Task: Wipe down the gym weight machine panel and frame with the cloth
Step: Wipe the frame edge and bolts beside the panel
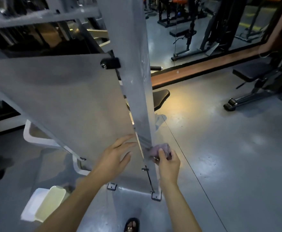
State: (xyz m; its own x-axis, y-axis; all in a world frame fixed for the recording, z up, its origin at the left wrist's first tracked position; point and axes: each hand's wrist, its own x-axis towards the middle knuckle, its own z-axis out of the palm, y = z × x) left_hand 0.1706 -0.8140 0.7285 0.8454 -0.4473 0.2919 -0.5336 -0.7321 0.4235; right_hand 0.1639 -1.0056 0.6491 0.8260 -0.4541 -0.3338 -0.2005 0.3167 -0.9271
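1. Head view, nearest field: the right hand (168, 162) has its fingers curled round a bunched mauve cloth (161, 149), soft and crumpled, and presses it against the lower part of the upright frame post (137, 81).

2. Left hand (116, 152): fingers straight and slightly spread, lying flat on the lower edge of the panel (61, 97), just left of the post (apparently steadying it; it holds nothing).

3. Governing relation: the post's long axis runs vertically, rising up and away from the hands. The cloth sits near its bottom, just above the bolted foot plate (156, 196). The right hand is the nearer hand to the post, so the next stroke probably runs along this axis, either up the post or down to the foot.

4. Materials: the post is flat-faced painted grey metal, smooth, with faint smears showing higher up. The panel is a broad, matt grey sheet, held at its upper corner by a black bracket (110, 63) and separated from the post by a narrow gap.

5. Floor: grey, smooth and glossy. A pale lidded box (43, 204) lies to the left.

6. Far field: a black padded bench (252, 72) and dark racks (183, 12), well apart from the work.
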